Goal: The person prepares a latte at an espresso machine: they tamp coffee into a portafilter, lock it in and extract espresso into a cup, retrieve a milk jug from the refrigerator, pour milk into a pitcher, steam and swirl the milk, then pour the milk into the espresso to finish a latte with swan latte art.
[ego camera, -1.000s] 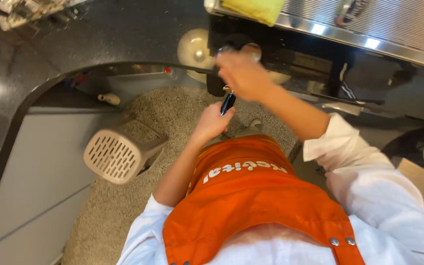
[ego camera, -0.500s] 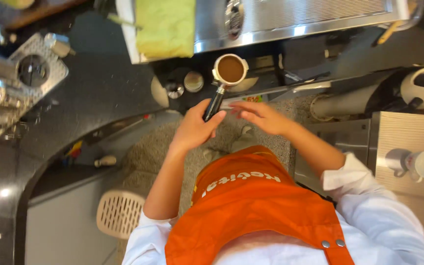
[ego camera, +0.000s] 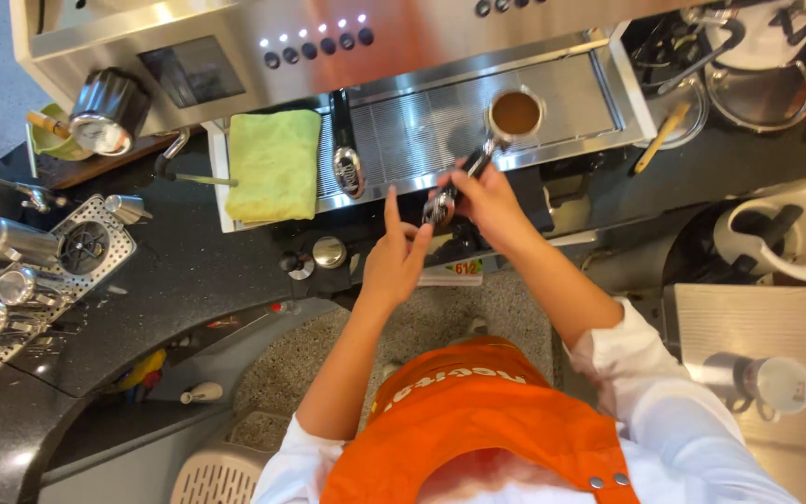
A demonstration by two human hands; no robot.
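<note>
Right hand is closed around the black handle of the portafilter, whose basket, filled with brown coffee grounds, sits over the espresso machine's drip tray. Left hand is open, gripping nothing, index finger raised, just beside the handle's end; contact cannot be confirmed. A second portafilter lies on the tray left of the first. A green cloth lies at the tray's left edge. A white pitcher stands well right of the tray.
</note>
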